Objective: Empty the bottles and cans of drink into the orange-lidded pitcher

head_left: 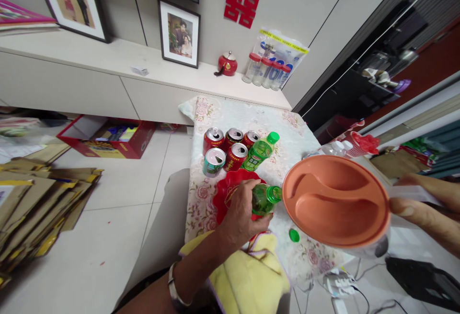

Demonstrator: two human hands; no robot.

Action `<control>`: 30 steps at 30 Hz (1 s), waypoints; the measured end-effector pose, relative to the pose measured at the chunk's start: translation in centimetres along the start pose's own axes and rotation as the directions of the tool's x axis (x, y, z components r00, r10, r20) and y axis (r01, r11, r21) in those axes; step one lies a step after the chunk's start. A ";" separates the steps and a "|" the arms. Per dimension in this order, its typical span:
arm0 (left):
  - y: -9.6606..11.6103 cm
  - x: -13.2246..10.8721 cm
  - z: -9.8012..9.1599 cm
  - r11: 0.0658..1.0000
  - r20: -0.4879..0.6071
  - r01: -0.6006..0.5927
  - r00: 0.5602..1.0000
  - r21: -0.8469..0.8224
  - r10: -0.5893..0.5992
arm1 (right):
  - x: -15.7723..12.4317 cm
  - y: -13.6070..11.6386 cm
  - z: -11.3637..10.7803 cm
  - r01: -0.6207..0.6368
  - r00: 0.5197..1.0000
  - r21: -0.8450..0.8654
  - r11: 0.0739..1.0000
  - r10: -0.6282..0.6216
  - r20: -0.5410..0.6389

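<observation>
My left hand (240, 211) is wrapped round a green plastic bottle (261, 200), tilted with its neck toward the right. My right hand (427, 211) grips, at the right edge, a pitcher with a round orange lid (338, 199); its fingers are partly cut off. The lid's left rim is close beside the bottle's mouth; whether they touch I cannot tell. Under the left hand lies a red scalloped tray (224, 192). A loose green cap (293, 235) rests on the floral tablecloth (203, 208). Beneath my left forearm is a yellow cloth (247, 275).
Several opened drink cans (236, 157) stand at the table's back left, beside another capped green bottle (258, 151). Red-lidded jars (266, 72) line the cabinet shelf. Flattened cardboard (46, 204) and a red box (108, 137) lie on the floor at left. Cables and a power strip (339, 283) are at lower right.
</observation>
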State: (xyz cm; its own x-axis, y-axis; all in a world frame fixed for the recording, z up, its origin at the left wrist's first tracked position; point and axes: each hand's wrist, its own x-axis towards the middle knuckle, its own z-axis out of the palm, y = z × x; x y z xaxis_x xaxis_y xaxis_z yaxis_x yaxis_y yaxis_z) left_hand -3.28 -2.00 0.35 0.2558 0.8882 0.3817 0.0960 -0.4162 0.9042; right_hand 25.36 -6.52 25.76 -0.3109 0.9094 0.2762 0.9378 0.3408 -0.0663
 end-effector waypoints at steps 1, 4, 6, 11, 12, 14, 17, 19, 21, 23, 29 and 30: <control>0.0 0.0 0.0 1.000 -0.001 -0.006 1.000 0.002 0.006 | 0.0 0.0 0.0 0.007 1.000 -0.001 1.000 -0.007 0.002; 0.0 0.0 0.1 1.000 -0.004 -0.021 1.000 0.007 0.021 | -0.1 0.0 -0.1 0.007 1.000 -0.003 1.000 -0.006 0.018; 0.1 0.0 0.0 1.000 -0.001 -0.017 1.000 0.012 0.017 | -0.2 0.2 -0.2 0.004 1.000 -0.008 1.000 -0.004 0.017; 0.2 0.1 -0.1 1.000 0.014 0.009 1.000 0.022 -0.009 | -0.4 0.4 -0.2 -0.013 1.000 -0.031 0.999 0.013 0.010; 0.2 0.1 -0.1 1.000 0.013 0.007 1.000 0.021 -0.007 | -0.4 0.4 -0.1 -0.022 1.000 -0.038 0.999 0.022 0.007; 0.2 0.1 -0.1 1.000 0.006 -0.002 1.000 0.017 0.002 | -0.3 0.4 -0.1 -0.031 0.999 -0.039 0.999 0.031 0.004; 0.1 0.0 -0.1 1.000 0.001 0.000 1.000 0.015 0.000 | -0.1 0.3 0.0 -0.035 0.999 -0.022 0.999 0.035 0.000; 0.1 0.0 -0.1 1.000 0.002 0.006 1.000 0.012 -0.006 | 0.0 0.2 0.0 -0.024 1.000 -0.005 1.000 0.024 -0.006; 0.1 0.0 -0.1 1.000 0.003 0.005 1.000 0.010 -0.005 | 0.0 0.1 0.1 -0.015 1.000 0.001 1.000 0.015 -0.007; 0.1 0.0 0.0 1.000 0.001 -0.002 1.000 0.008 0.002 | -0.1 0.1 0.1 -0.013 1.000 -0.005 1.000 0.013 -0.003; 0.2 0.0 0.0 1.000 0.002 0.014 1.000 -0.007 -0.014 | -0.1 0.2 0.1 -0.007 1.000 -0.034 0.999 0.007 0.008; 0.2 0.0 0.0 1.000 0.004 0.017 1.000 -0.007 -0.017 | -0.1 0.2 0.0 -0.004 1.000 -0.035 0.999 0.004 0.010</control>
State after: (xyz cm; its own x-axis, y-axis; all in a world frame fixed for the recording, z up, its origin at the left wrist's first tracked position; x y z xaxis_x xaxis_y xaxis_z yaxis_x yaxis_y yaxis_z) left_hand -3.29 -2.03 0.54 0.2579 0.8943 0.3656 0.0940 -0.3999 0.9117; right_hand 25.55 -6.55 25.72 -0.3084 0.9132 0.2662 0.9439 0.3286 -0.0335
